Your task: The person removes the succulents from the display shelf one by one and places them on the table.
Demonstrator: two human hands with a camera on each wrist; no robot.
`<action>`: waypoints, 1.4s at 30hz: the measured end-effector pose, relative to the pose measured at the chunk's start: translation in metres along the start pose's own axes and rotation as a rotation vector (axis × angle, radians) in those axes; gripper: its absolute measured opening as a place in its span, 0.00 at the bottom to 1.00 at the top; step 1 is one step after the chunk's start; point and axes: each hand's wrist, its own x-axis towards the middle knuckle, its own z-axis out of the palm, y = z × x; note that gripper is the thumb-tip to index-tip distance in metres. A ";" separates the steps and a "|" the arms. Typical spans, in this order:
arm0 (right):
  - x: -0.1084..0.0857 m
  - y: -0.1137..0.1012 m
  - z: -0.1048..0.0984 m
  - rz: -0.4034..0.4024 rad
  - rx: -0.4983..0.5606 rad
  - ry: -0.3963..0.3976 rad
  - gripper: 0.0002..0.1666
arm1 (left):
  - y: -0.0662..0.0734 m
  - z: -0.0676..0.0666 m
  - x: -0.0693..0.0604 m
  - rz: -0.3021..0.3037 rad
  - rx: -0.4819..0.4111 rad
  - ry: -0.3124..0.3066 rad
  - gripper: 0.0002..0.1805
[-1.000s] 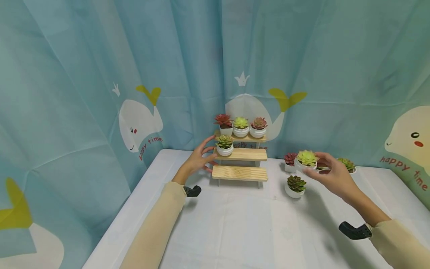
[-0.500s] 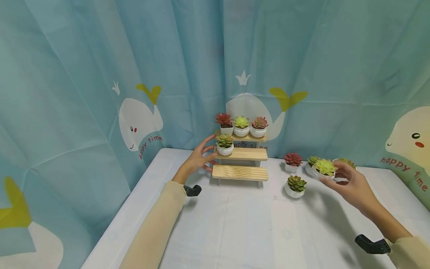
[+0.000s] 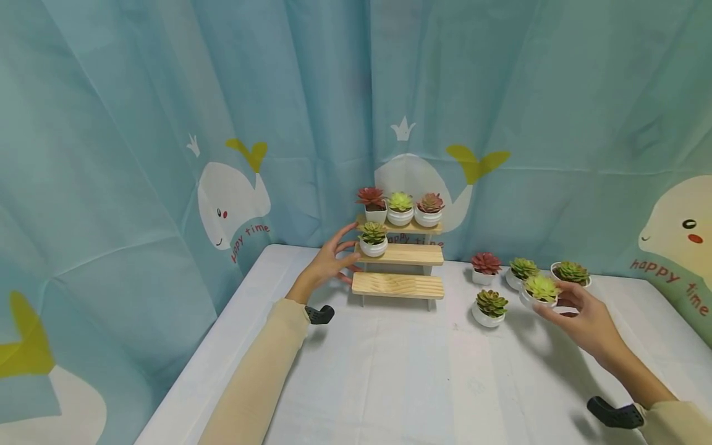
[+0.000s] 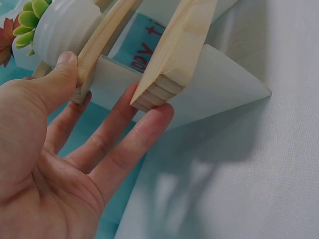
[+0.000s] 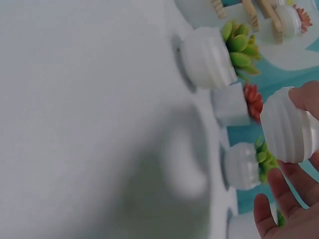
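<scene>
In the head view, my right hand (image 3: 586,316) holds a white round pot with a yellow-green succulent (image 3: 541,289) between thumb and fingers. The right wrist view shows this pot (image 5: 285,127) raised above the table, its plant hidden. My left hand (image 3: 329,262) grips the left end of the three-tier wooden stand (image 3: 397,285). In the left wrist view, its thumb lies on the middle board (image 4: 97,45) and fingertips touch the lower board (image 4: 172,64). A green succulent in a white pot (image 3: 373,240) stands on the middle board's left end, beside that hand.
The top board bears a dark red succulent (image 3: 374,205), a lime one (image 3: 400,209) and a pinkish one (image 3: 429,210). On the white table (image 3: 411,377) stand a red succulent (image 3: 486,267) and green ones (image 3: 491,308), (image 3: 521,272), (image 3: 570,273). A curtain (image 3: 311,93) hangs behind.
My right hand has carried the yellow-green succulent rightward, then slightly down and toward me, uncovering the green potted succulents behind. My left hand has stayed at the stand.
</scene>
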 end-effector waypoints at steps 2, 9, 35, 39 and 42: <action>-0.001 0.006 0.002 0.008 0.001 0.009 0.43 | 0.000 0.000 0.001 0.001 -0.001 0.003 0.42; -0.006 0.019 0.010 0.033 -0.014 -0.005 0.43 | 0.002 0.001 0.000 0.014 -0.016 -0.005 0.42; -0.007 0.033 0.018 0.140 -0.066 -0.116 0.50 | 0.001 0.002 0.000 0.010 -0.004 0.001 0.41; -0.007 0.034 0.018 0.144 -0.069 -0.130 0.49 | 0.001 0.001 -0.001 0.010 -0.006 0.002 0.42; -0.007 0.035 0.019 0.139 -0.072 -0.128 0.48 | 0.000 0.001 -0.001 0.007 -0.015 0.001 0.42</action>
